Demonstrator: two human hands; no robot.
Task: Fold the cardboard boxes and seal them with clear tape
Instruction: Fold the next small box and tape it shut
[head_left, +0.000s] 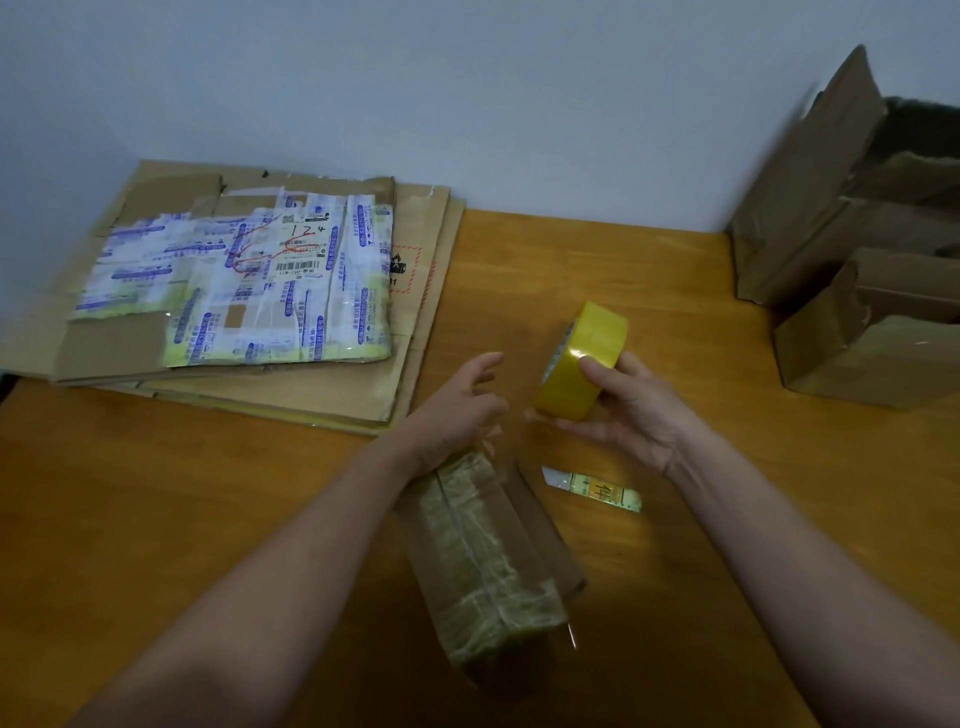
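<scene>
- Nearest the camera, a small cardboard box (488, 561) lies on the wooden table (182, 519), folded shut, with glossy tape over its top and near end; it looks close to sealed
- Right hand (634, 410) grasps the yellow tape roll (584, 358), held up off the table just beyond the box, digits curled round its rim
- Left hand (462, 405) hovers just beside the roll, fingers spread and loosely bent, gripping nothing I can make out
- Assembled boxes (852, 291) stand at the far right, some flaps up; the flat cardboard stack (260, 291) at the left is not yet folded, so most of the work probably lies ahead
- Beside the small box, below the right wrist, lies a cutter (592, 488)
</scene>
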